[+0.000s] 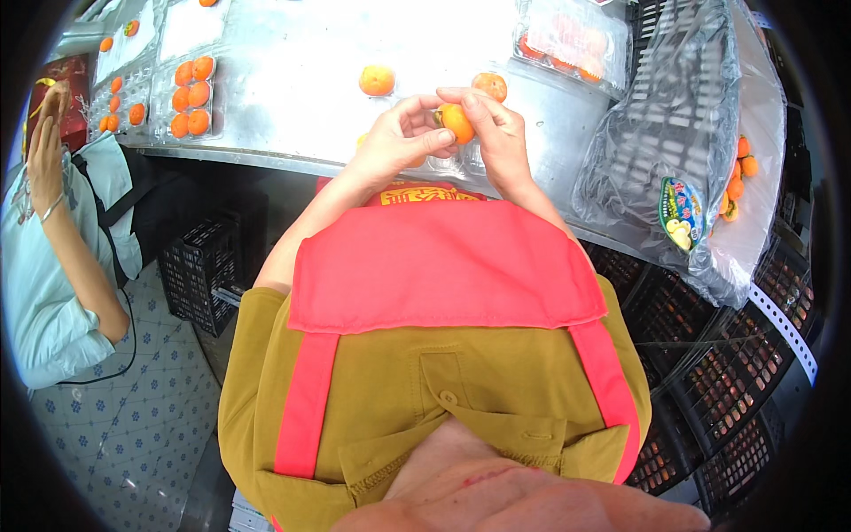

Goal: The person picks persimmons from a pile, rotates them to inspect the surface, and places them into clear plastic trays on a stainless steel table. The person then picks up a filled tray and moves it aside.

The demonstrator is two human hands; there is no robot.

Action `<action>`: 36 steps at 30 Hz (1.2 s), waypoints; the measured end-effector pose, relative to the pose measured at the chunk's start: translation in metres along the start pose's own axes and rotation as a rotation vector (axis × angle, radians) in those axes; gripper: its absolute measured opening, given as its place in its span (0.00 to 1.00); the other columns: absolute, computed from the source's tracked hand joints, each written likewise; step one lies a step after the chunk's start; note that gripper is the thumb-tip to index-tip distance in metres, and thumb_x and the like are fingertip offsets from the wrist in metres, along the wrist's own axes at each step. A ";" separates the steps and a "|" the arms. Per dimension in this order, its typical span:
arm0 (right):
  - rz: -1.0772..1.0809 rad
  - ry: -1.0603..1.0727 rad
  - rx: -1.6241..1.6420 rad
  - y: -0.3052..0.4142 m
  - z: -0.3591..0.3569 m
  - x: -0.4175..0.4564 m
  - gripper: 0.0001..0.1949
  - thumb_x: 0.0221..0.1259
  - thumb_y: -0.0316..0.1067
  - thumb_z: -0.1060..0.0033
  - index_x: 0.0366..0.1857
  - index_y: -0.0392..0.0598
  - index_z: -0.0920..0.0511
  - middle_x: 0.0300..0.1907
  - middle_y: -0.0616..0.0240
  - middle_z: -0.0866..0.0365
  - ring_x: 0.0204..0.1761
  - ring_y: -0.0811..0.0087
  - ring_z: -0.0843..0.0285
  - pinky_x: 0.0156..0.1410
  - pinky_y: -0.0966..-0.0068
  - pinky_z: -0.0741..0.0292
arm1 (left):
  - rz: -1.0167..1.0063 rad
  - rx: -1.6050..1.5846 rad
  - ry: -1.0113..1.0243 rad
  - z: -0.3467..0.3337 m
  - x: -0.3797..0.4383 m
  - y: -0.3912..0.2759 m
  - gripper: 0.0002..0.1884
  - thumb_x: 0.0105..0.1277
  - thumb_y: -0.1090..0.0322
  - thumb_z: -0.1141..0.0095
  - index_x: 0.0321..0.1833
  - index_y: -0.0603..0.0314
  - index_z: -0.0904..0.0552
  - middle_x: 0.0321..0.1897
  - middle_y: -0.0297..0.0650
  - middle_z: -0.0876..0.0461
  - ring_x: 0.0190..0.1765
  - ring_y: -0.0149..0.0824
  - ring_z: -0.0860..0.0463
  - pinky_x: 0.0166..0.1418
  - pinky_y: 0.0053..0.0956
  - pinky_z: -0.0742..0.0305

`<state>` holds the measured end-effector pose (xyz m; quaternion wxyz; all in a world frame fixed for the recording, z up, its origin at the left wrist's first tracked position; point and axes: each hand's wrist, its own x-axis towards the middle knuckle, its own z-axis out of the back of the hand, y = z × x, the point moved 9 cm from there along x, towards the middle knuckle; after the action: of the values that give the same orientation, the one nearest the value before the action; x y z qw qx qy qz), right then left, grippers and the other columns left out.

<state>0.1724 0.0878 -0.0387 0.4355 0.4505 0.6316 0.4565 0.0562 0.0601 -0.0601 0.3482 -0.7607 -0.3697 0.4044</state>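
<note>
Both my hands hold one orange persimmon (458, 124) above the near edge of a metal table (292, 100). My left hand (402, 136) has its fingers and thumb at the stem side of the fruit. My right hand (495, 133) grips the other side between fingers and thumb. Under my hands a clear plastic tray (473, 159) shows in part, with fruit in it partly hidden by my left hand. Another persimmon (377, 80) sits in clear plastic beyond my left hand, and one more (490, 85) lies just behind my right fingers.
Clear trays with persimmons (189, 100) stand at the left, near a co-worker's hands (45, 153). A filled clear box (572, 40) is at the back right. To the right, a plastic-lined black crate (665, 133) holds more fruit. Black crates (725, 372) stand below right, another (203, 272) below left.
</note>
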 end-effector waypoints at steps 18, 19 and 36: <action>-0.022 0.168 0.080 0.007 0.004 -0.002 0.16 0.65 0.33 0.40 0.55 0.39 0.23 0.52 0.62 0.19 0.55 0.72 0.22 0.62 0.73 0.27 | 0.030 0.017 -0.020 0.001 -0.001 -0.007 0.23 0.69 0.61 0.42 0.64 0.64 0.28 0.49 0.43 0.18 0.47 0.35 0.16 0.52 0.28 0.20; -0.033 0.162 0.077 0.005 0.004 -0.002 0.16 0.66 0.32 0.40 0.55 0.39 0.23 0.51 0.62 0.19 0.55 0.72 0.22 0.62 0.73 0.27 | 0.025 0.032 -0.022 0.001 -0.001 -0.005 0.23 0.70 0.61 0.42 0.64 0.64 0.28 0.48 0.43 0.18 0.47 0.35 0.16 0.52 0.28 0.20; -0.119 0.129 0.008 -0.004 0.003 0.001 0.17 0.63 0.29 0.39 0.56 0.40 0.24 0.47 0.57 0.16 0.50 0.71 0.18 0.58 0.74 0.22 | -0.072 0.187 -0.118 0.007 -0.004 -0.010 0.22 0.67 0.70 0.40 0.63 0.64 0.28 0.48 0.40 0.19 0.51 0.31 0.18 0.55 0.26 0.23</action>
<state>0.1746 0.0883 -0.0432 0.4186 0.3835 0.6857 0.4555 0.0455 0.0634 -0.0534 0.4097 -0.6859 -0.3773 0.4684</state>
